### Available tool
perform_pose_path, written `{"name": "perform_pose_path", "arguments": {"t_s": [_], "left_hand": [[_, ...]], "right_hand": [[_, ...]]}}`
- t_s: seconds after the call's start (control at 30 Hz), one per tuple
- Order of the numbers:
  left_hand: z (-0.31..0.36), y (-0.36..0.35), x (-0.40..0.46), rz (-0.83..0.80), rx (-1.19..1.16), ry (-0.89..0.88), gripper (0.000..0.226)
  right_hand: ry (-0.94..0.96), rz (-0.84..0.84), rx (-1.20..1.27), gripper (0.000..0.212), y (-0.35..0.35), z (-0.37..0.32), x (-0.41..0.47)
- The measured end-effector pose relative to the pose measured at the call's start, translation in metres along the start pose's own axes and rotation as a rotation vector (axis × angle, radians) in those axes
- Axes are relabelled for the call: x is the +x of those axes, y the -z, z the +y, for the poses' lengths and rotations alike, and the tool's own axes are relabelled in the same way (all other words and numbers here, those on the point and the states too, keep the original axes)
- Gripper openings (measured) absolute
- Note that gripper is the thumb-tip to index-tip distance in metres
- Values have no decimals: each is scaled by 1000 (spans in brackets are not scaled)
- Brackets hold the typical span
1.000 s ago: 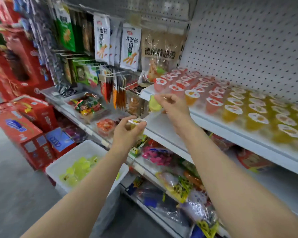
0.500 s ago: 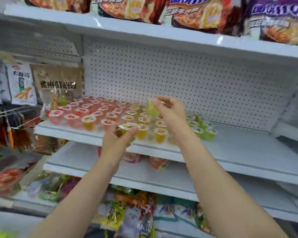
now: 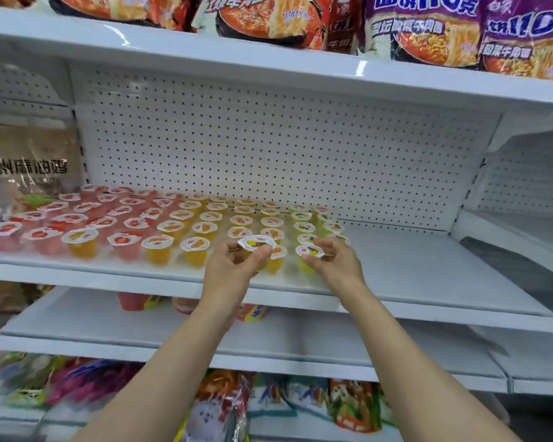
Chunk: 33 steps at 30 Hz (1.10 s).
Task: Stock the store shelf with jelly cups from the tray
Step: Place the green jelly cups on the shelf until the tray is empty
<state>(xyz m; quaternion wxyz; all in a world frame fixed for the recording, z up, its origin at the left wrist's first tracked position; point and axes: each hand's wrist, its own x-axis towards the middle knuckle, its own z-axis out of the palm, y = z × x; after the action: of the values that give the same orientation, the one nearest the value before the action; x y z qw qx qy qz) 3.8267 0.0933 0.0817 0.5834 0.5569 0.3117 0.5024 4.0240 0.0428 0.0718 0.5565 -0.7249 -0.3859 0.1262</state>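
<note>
Left hand gripping one cup, right hand pinching another at shelf front edge, 12 o'clock; risk: knocking neighbouring rows over, or dropping off edge.

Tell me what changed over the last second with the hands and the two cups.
The view swung from the tray by the floor up to the shelf. The right hand lowered its green jelly cup from raised to the shelf's front row. The left hand carried its cup forward, just over the front row. Both hands still grip their cups; the shelved rows look unchanged.
</note>
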Motion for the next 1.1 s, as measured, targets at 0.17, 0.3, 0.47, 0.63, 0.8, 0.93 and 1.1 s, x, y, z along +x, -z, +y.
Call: {"name": "perform_pose_path", "arguments": {"t_s": [0.17, 0.3, 0.47, 0.63, 0.8, 0.93, 1.1], "left_hand": [[-4, -20, 3, -18, 18, -23, 47], [-6, -34, 3, 1, 54, -43, 31], [-7, -52, 2, -41, -3, -20, 25], [1, -78, 0, -72, -119, 73, 45], [4, -104, -6, -119, -90, 89, 43], [9, -118, -8, -136, -79, 116, 63], [-11, -120, 2, -66, 428, -238, 46]], "right_hand": [[-3, -26, -28, 35, -1, 17, 4], [-13, -66, -35, 37, 4, 19, 9], [20, -107, -37, 58, 20, 11, 11], [65, -368, 410, 43, 57, -27, 0], [104, -464, 467, 44, 75, -18, 3], [135, -473, 472, 36, 92, -10, 7], [136, -255, 405, 14, 101, -10, 12]]}}
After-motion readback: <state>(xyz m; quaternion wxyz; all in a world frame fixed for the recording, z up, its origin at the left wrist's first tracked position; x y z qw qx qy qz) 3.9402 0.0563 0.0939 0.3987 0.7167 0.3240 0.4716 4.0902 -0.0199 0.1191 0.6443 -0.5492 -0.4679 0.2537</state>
